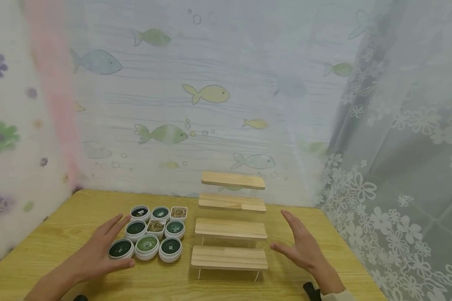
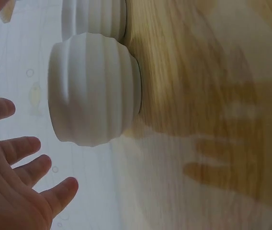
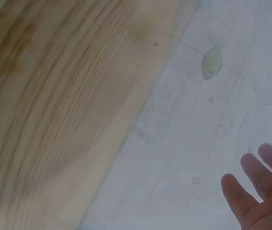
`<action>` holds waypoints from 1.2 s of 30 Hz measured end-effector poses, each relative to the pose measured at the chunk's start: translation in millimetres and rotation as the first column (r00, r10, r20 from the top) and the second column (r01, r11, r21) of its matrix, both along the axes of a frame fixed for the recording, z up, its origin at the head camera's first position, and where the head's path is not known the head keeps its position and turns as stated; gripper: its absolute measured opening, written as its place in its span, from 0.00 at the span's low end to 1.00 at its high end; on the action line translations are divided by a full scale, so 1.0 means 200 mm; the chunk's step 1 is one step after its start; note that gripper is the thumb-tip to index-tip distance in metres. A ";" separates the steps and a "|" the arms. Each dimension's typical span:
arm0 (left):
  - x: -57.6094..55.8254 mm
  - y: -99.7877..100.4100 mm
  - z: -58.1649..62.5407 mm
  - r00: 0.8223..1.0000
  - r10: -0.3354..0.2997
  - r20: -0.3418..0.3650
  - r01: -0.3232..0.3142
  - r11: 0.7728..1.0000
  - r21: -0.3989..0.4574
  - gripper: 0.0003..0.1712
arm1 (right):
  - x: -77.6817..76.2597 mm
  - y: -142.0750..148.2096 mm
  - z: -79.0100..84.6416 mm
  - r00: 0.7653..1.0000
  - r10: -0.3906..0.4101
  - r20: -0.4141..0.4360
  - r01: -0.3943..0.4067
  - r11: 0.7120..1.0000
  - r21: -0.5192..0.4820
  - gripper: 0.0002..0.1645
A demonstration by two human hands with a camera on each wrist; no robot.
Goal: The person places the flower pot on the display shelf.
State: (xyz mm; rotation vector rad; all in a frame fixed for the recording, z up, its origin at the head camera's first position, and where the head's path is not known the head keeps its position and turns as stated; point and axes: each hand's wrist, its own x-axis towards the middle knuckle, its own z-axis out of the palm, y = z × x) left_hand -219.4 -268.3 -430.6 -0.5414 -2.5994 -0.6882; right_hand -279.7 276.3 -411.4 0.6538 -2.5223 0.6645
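My left hand [image 1: 94, 255] hovers around the left side of a cluster of small white pots, fingers spread and thumb apart. The front-left pot [image 1: 121, 249] has a dark green top and lies nearest to it. In the left wrist view, the fingers [image 2: 28, 167] stand apart from a white ribbed pot [image 2: 93, 91]. Two squarish pots, including the centre one [image 1: 156, 226], hold brownish grains; the others have green tops. To the right of a stepped wooden stand [image 1: 229, 257], my right hand [image 1: 303, 248] is raised with fingers extended, holding nothing.
The stand has several pale wood shelves on thin white legs, rising toward the back. A wood-grain table [image 1: 286, 280] carries everything. Behind it hangs a fish-print curtain [image 1: 211, 142]; a flower-patterned sheet [image 1: 410, 200] borders the right side and another flower-print sheet [image 1: 19, 175] the left.
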 end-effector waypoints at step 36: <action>-0.01 0.01 -0.01 0.982 0.061 0.178 -0.072 0.996 0.058 0.50 | -0.04 -0.24 -0.02 0.931 0.193 0.311 -0.096 0.949 -0.302 0.38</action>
